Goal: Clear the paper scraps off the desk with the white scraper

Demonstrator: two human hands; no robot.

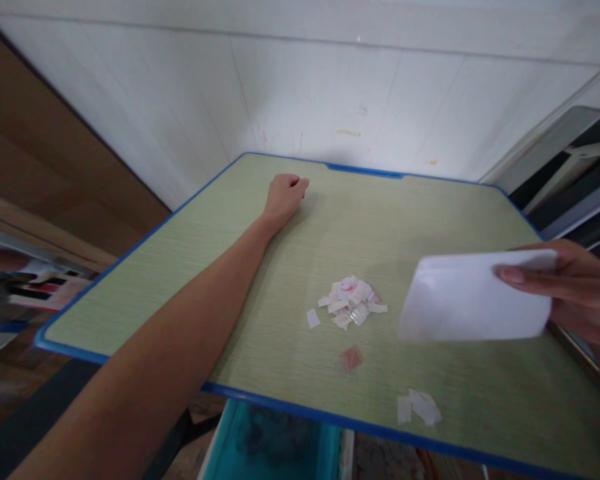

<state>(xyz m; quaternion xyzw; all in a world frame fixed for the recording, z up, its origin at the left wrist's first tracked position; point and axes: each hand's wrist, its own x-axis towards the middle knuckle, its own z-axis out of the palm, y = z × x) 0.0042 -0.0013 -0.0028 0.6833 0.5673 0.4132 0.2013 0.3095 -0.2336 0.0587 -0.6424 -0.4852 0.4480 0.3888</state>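
Note:
My left hand (286, 195) rests on the far part of the light green table (380, 213), curled into a loose fist with nothing showing in it. At the right, my right hand (575, 283) pinches a white piece of paper (470, 300) by its right end, thumb on the near face. The paper is held up over the table and looks folded or layered, slightly blurred. A small heap of paper scraps (349, 298) lies between my hands, with one loose white scrap (313, 319) beside it. Nearer to me are a reddish scrap (351, 359) and a few pale scraps (423, 407).
A blue rim (365, 171) edges the table, which stands against a white wall (300, 93). Below the near edge sits a turquoise bin (280, 443). A brown wooden panel (55, 140) is at the left. A dark object with a grey frame (580, 160) stands at the right.

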